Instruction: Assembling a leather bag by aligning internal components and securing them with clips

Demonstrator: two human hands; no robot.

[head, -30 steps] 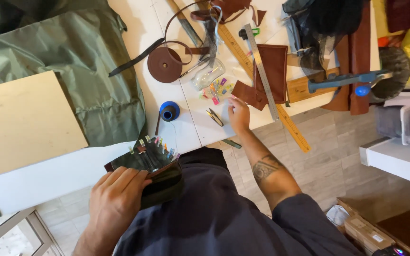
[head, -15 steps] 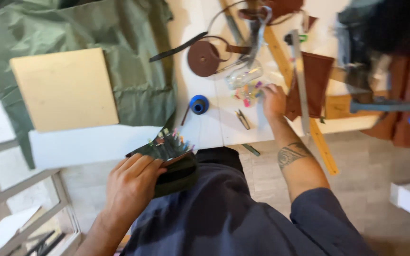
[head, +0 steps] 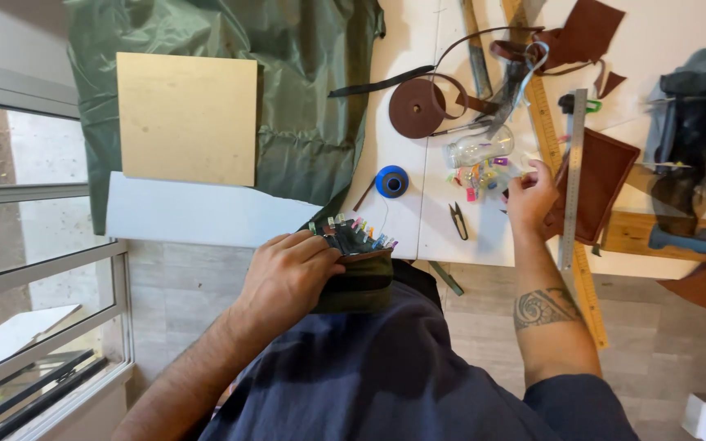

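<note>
My left hand presses a folded dark green and brown piece against my lap at the table's edge; a row of small coloured clips lines its folded edge. My right hand reaches onto the white table and its fingers touch a scatter of loose coloured clips beside a tipped clear jar. I cannot tell whether a clip is pinched between the fingers. A metal ruler lies just right of that hand, over a brown leather piece.
Green fabric covers the table's left with a square tan board on it. A blue thread spool, small black snips, a coiled brown strap and a wooden ruler lie nearby. A window frame is on the left.
My view has shifted, so the table now sits further right in frame. My right hand stays at the loose clips and my left keeps holding the clipped piece.
</note>
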